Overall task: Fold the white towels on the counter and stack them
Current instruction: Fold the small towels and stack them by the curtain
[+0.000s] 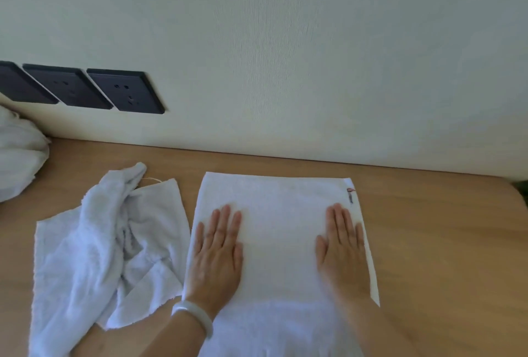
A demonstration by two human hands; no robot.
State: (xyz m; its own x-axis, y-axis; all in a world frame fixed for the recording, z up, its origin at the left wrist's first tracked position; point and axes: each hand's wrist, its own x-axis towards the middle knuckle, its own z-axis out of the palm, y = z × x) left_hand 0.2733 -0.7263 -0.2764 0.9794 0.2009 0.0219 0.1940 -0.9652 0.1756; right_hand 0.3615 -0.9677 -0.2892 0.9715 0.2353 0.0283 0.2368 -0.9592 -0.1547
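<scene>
**Soft cloth, flat palms: take it by the edges**

Nearest you, your left hand (217, 251) and right hand (343, 251) both lie flat with straight fingers, palms down on the flat towel (280, 242), gripping nothing; a pale bracelet (194, 316) sits on the left wrist. The flat towel is spread on the counter (428, 242) in front of you, its near end running out of view below; it looks light, limp and thick-piled, so it should slide little on the wood and crease wherever you press. I would pinch it at two corners or along one edge and lift it over, not push it from the middle; the small red tag (350, 194) marks its far right corner.

Just to the left, apart from the first by a narrow strip of counter, lies the crumpled towel (94, 242); equally soft, it needs shaking out by its corners first. Farther left at the frame edge is a white bundle (17, 156); whether it is more towels you cannot tell.

Count: two hands; two sure towels, one flat, one crumpled; one doubtful bundle; three dark sockets (85, 88) on the wall beyond.
</scene>
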